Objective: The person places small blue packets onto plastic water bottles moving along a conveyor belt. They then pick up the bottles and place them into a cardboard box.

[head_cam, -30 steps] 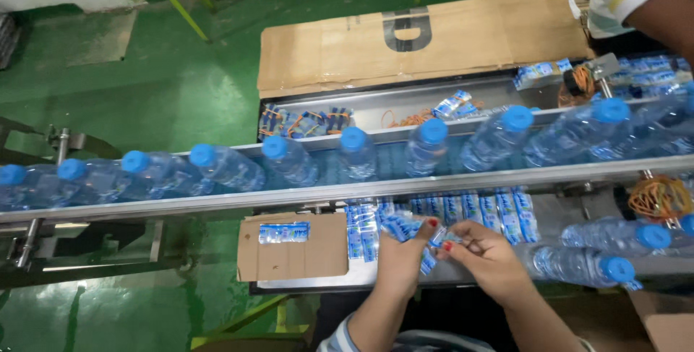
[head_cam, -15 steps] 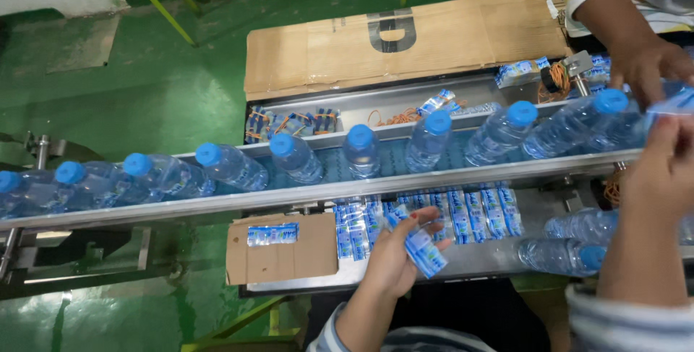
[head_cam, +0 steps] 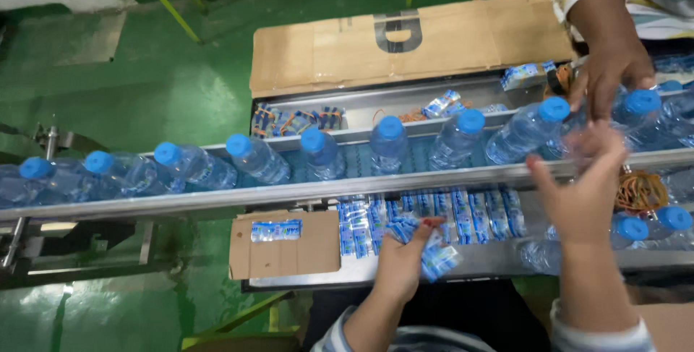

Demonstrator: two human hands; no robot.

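Ran bottles (head_cam: 390,144) along the conveyor (head_cam: 289,191). Reached right hand (head_cam: 582,182), fingers spread and empty, toward a bottle. Clenched left hand (head_cam: 401,258) on a blue label (head_cam: 437,259); best kept flat, unbent.

clear plastic bottles (head_cam: 390,151), brushed metal rail (head_cam: 289,191), matt cardboard (head_cam: 405,45)

Blue-white labels (head_cam: 434,215) fanned on the steel tray, cardboard sheets (head_cam: 405,41) behind.
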